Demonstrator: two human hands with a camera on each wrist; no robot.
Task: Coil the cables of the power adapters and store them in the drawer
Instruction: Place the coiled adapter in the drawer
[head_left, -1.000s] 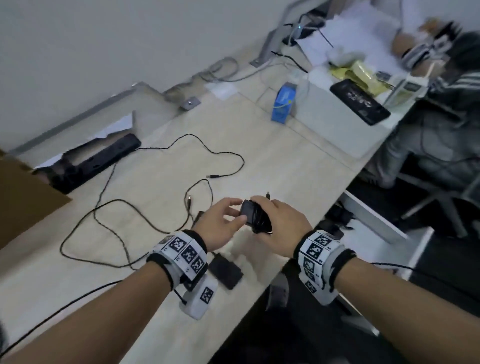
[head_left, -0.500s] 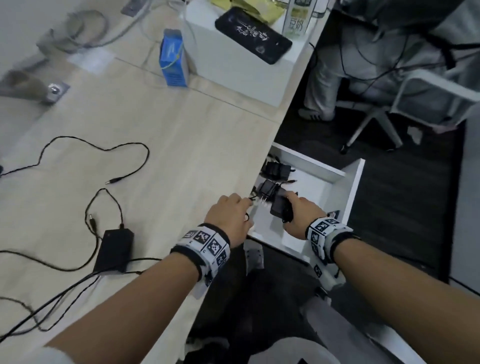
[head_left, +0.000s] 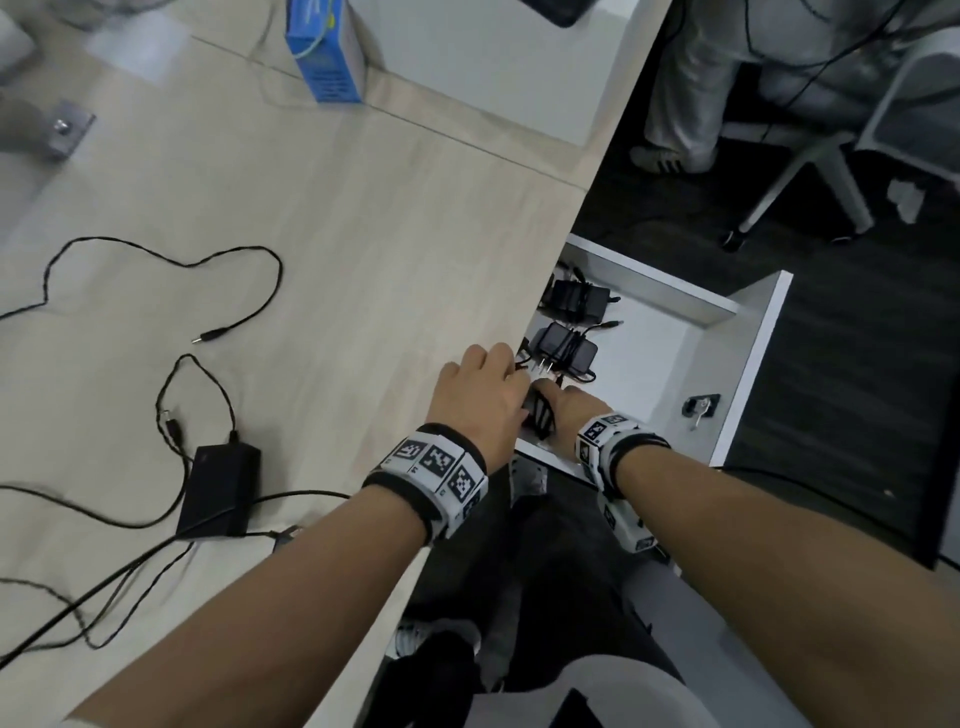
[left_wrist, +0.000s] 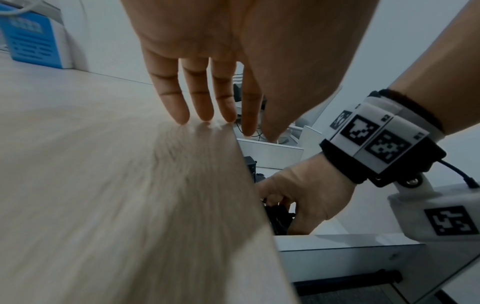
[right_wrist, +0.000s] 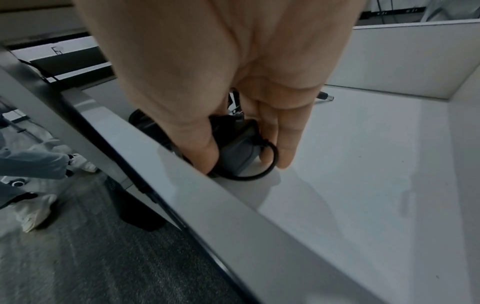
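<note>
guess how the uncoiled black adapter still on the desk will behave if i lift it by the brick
The brick looks rigid and easy to grip. Its thin cable lies in loose loops, so it will probably dangle limply and drag. It may snag the other cable nearby.

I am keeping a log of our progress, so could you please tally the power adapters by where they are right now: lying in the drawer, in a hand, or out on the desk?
Lying coiled in the drawer: 2, far adapter and near adapter
Gripped by the right hand: 1, coiled adapter
Uncoiled on the desk: 1, desk adapter
Total: 4
</note>
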